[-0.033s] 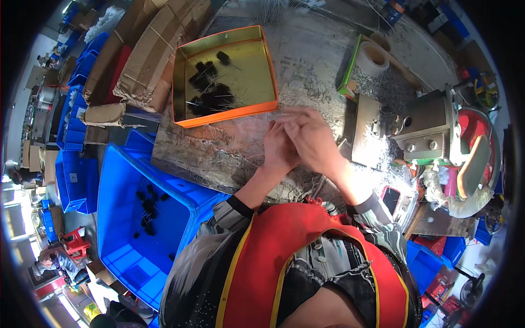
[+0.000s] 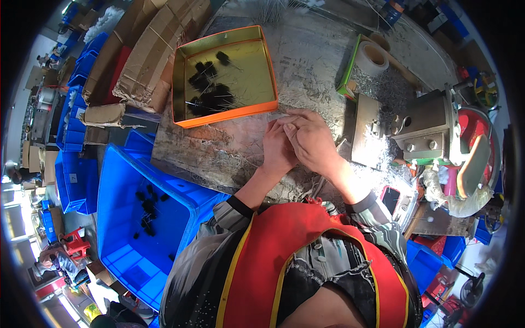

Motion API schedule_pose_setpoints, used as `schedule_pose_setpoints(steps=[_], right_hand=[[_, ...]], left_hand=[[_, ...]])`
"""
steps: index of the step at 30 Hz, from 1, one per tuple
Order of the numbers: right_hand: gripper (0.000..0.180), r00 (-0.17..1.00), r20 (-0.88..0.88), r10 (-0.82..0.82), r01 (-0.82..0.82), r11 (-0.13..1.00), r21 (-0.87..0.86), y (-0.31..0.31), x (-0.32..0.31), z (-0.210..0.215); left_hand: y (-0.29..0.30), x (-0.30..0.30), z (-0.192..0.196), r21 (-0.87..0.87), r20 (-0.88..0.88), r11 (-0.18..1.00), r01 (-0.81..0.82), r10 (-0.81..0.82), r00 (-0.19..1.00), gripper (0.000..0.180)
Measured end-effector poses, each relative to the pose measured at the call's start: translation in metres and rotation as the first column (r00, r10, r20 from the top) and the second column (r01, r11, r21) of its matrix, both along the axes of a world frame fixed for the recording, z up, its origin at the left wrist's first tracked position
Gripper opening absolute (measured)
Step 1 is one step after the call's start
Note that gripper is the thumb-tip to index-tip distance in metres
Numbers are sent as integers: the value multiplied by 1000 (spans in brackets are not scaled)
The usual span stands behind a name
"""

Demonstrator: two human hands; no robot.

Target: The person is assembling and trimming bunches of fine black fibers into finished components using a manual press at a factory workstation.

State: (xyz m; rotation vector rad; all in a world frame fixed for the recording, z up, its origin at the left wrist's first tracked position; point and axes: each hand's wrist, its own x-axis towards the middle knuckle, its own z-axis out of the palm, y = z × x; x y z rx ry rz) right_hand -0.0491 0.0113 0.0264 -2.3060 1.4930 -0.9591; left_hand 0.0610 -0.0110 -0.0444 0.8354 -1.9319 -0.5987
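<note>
My left hand (image 2: 277,147) and my right hand (image 2: 313,138) are pressed together over the worktable (image 2: 219,150), fingers closed. Whatever they pinch is hidden by the fingers. Just beyond them to the left sits an orange-rimmed tin box (image 2: 229,116) with a yellowish inside. Several small black-bristled brushes with thin wire stems (image 2: 216,98) lie in it. Left of my body stands a large blue plastic crate (image 2: 192,205), holding more black brush pieces (image 2: 147,208) scattered over its bottom.
Right of my hands are a metal block machine (image 2: 429,123) and a steel plate (image 2: 365,131), amid wire scraps. A tape roll (image 2: 374,58) lies behind, beside a green-edged box (image 2: 350,68). Worn cardboard boxes (image 2: 156,52) stand at far left. A phone (image 2: 390,199) rests near my right forearm.
My right hand's fingers have shifted very slightly against my left hand. The tin box, the crate and the brushes stay where they were.
</note>
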Motion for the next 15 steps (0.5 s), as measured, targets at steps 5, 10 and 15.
schedule_pose_setpoints(steps=[5,10,15], right_hand=[[19,997,-69,-35,33,999,-38,-3,7,-14],[15,993,-98,-71,58,990,-125,-5,12,-11],[27,984,175,-15,6,999,50,17,33,-5]], left_hand=[[6,7,-2,-32,48,999,-13,14,999,37],[4,13,2,-85,189,995,48,-32,981,45],[18,17,-20,557,-578,741,375,22,816,42]])
